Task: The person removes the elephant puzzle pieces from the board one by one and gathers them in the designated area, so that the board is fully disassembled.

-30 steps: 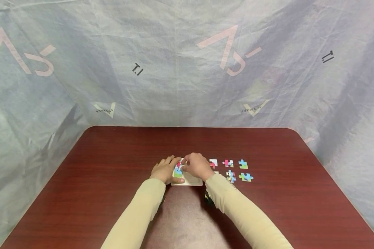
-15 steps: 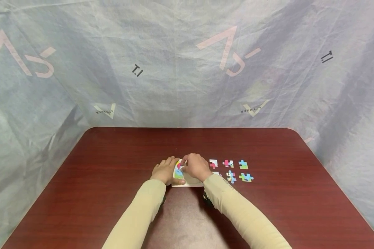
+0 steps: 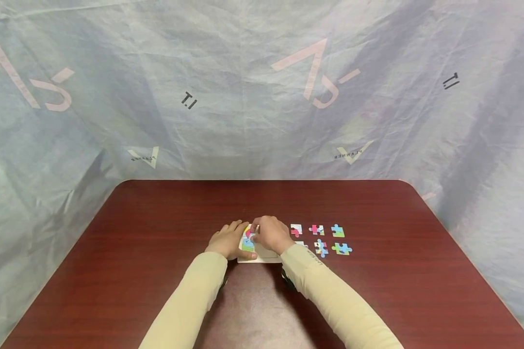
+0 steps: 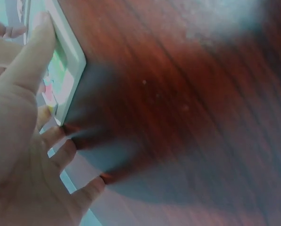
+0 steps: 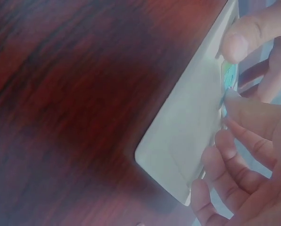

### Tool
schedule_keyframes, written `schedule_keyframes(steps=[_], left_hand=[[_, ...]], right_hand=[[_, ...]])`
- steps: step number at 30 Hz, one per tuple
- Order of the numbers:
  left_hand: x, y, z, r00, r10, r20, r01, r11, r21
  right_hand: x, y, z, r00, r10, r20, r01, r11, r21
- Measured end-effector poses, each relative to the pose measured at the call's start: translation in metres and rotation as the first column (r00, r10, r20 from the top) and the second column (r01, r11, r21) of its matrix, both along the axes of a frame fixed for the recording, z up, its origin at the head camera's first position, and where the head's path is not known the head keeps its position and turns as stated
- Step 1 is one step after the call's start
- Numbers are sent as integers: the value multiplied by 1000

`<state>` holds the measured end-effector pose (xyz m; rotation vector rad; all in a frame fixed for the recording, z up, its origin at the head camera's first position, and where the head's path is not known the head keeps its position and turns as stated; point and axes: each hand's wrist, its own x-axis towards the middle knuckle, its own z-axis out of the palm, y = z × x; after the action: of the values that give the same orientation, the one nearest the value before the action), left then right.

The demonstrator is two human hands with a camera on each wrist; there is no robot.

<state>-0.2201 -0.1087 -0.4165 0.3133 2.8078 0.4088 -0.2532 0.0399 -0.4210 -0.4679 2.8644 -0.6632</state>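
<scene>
Your left hand point(image 3: 228, 241) lies spread against the puzzle tray point(image 3: 266, 260), seemingly bracing it on the table point(image 3: 157, 218), while your curled right hand point(image 3: 272, 234) pinches a puzzle piece point(image 3: 252, 237) at its left side.

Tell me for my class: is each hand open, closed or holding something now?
Left hand: open, thumb on the puzzle board.
Right hand: fingers bent over the board; cannot tell whether they pinch anything.

Puzzle board point(image 3: 262, 260): partly hidden by right grip point(image 3: 271, 234)
Lower-left loose piece point(image 3: 302, 243): partly covered
Desk point(image 3: 113, 271): near edge cropped
</scene>
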Motion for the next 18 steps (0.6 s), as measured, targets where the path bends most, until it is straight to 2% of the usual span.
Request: schedule_keyframes(steps=[6,13,18], left_hand=[[0,-6,3,1000,-15,13,14,999,43],[-3,-13,-3,999,-4,40,0,995,99],[-3,-12,-3,999,-7,33,5,997,77]], right_hand=[[0,-1,-2,1000,-7,0,7,1000,4],[1,-4,-2,1000,-8,-2,8,1000,19],[1,-3,-1,1000,-15,-3,15,999,28]])
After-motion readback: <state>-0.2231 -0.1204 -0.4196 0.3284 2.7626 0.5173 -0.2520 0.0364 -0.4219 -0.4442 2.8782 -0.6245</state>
